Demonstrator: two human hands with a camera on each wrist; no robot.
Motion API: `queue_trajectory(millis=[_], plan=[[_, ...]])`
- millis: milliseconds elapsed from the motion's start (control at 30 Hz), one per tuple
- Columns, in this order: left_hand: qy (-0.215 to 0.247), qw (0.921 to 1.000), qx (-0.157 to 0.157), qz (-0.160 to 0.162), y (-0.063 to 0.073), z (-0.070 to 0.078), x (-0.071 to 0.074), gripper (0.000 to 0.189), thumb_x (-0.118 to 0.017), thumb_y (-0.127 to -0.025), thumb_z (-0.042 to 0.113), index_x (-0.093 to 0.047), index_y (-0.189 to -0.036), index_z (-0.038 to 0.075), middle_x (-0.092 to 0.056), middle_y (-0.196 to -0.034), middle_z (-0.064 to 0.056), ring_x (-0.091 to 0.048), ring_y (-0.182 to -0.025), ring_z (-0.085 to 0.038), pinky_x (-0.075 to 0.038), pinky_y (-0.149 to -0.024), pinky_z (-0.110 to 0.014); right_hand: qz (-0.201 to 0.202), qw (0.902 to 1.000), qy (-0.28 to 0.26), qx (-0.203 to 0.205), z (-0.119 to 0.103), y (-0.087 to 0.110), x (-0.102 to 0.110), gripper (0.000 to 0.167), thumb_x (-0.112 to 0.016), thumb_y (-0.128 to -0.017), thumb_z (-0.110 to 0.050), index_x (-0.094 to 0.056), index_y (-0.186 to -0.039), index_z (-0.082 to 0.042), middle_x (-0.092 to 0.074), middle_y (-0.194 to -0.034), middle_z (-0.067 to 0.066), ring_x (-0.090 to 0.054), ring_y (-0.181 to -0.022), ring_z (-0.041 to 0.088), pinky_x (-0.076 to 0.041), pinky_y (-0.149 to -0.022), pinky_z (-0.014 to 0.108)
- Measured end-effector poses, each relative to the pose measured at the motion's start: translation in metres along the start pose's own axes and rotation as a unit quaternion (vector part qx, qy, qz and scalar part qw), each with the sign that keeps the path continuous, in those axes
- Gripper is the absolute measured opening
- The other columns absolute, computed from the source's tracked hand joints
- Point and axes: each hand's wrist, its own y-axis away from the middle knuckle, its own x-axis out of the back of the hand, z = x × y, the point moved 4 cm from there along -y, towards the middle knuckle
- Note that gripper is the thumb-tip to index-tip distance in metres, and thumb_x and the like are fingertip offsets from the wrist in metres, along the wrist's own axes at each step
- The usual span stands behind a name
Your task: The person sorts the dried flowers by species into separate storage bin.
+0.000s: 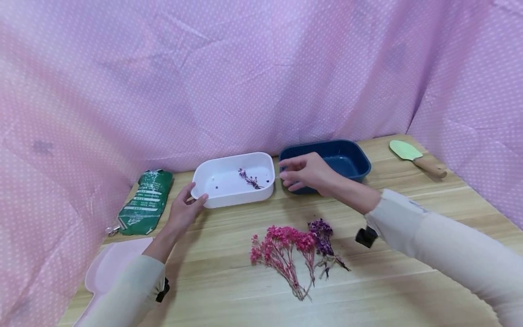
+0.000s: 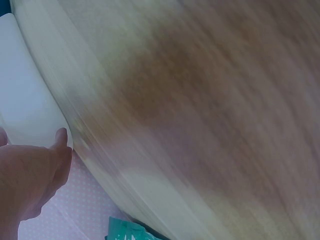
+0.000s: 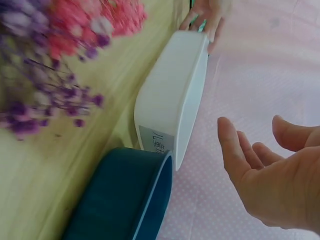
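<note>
In the head view my left hand [image 1: 185, 211] grips the left end of a white plastic basin [image 1: 239, 198], thumb at the near corner and fingers at the end wall. The basin holds a small dried purple flower sprig [image 1: 250, 179] and a few dark bits. My right hand [image 1: 306, 171] is raised between this basin and a dark blue basin [image 1: 363, 170], fingers loosely bent and apart, with nothing in them. The right wrist view also shows that hand [image 3: 270, 175] empty. Nearer me lie dried pink flowers [image 1: 286, 238] and a purple bunch [image 1: 322, 236].
A green printed bag [image 1: 145, 204] lies at the left, with a pink plastic tool [image 1: 112, 268] in front of it. At the far right rests a trowel [image 1: 404, 150] with a wooden handle. Pink dotted cloth [image 1: 245, 81] hangs behind the wooden table [image 1: 220, 272].
</note>
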Motion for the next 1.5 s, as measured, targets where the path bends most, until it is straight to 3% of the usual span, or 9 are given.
queue_trajectory(millis=[267, 533, 800, 1100, 1367, 1500], plan=[[0.006, 0.9999, -0.009, 0.001, 0.002, 0.001, -0.001, 0.078, -0.06, -0.094, 0.038, -0.016, -0.155, 0.016, -0.028, -0.155, -0.015, -0.04, -0.131, -0.031, -0.041, -0.106, -0.04, -0.026, 0.9995, 0.016, 0.011, 0.014, 0.044, 0.015, 0.045, -0.065, -0.091, -0.008, -0.054, -0.134, 0.001, -0.061, -0.123, 0.021, -0.065, -0.103, 0.028, -0.056, -0.085, 0.043], [0.009, 0.9999, -0.009, 0.0, 0.003, 0.001, -0.001, 0.077, -0.06, -0.094, 0.037, -0.017, -0.155, 0.016, -0.029, -0.154, -0.014, -0.041, -0.129, -0.03, -0.043, -0.104, -0.037, -0.014, 0.9991, 0.039, 0.013, 0.028, 0.072, 0.033, 0.046, -0.064, -0.093, -0.01, -0.052, -0.135, 0.004, -0.064, -0.116, 0.022, -0.067, -0.098, 0.028, -0.058, -0.081, 0.04], [0.006, 0.9999, -0.009, 0.0, 0.002, 0.0, -0.002, 0.08, -0.061, -0.093, 0.04, -0.017, -0.155, 0.016, -0.03, -0.153, -0.015, -0.042, -0.129, -0.03, -0.043, -0.104, -0.037, -0.006, 0.9989, 0.045, -0.013, 0.05, 0.088, 0.046, 0.049, -0.065, -0.091, -0.008, -0.05, -0.135, 0.007, -0.064, -0.114, 0.023, -0.067, -0.095, 0.027, -0.058, -0.08, 0.04], [0.006, 1.0, -0.005, 0.002, 0.002, 0.001, -0.001, 0.077, -0.06, -0.094, 0.037, -0.017, -0.155, 0.016, -0.03, -0.153, -0.015, -0.042, -0.128, -0.03, -0.044, -0.103, -0.035, 0.003, 0.997, 0.071, -0.032, 0.077, 0.099, 0.045, 0.05, -0.069, -0.088, -0.008, -0.052, -0.133, 0.008, -0.065, -0.113, 0.025, -0.067, -0.093, 0.023, -0.059, -0.075, 0.036], [0.005, 1.0, -0.005, 0.004, 0.003, 0.0, -0.001, 0.077, -0.06, -0.095, 0.036, -0.017, -0.155, 0.017, -0.028, -0.154, -0.015, -0.041, -0.13, -0.031, -0.043, -0.103, -0.037, 0.006, 0.9887, 0.137, -0.06, 0.092, 0.111, 0.04, 0.052, -0.075, -0.083, -0.015, -0.058, -0.126, 0.007, -0.07, -0.098, 0.01, -0.065, -0.081, 0.019, -0.058, -0.066, 0.031], [0.005, 1.0, -0.007, 0.004, 0.002, 0.001, -0.001, 0.079, -0.06, -0.094, 0.039, -0.017, -0.155, 0.017, -0.028, -0.154, -0.015, -0.041, -0.129, -0.03, -0.044, -0.102, -0.035, -0.007, 0.986, 0.157, -0.057, 0.096, 0.115, 0.031, 0.045, -0.076, -0.081, -0.01, -0.063, -0.119, 0.008, -0.07, -0.087, 0.006, -0.063, -0.074, 0.019, -0.056, -0.059, 0.029]])
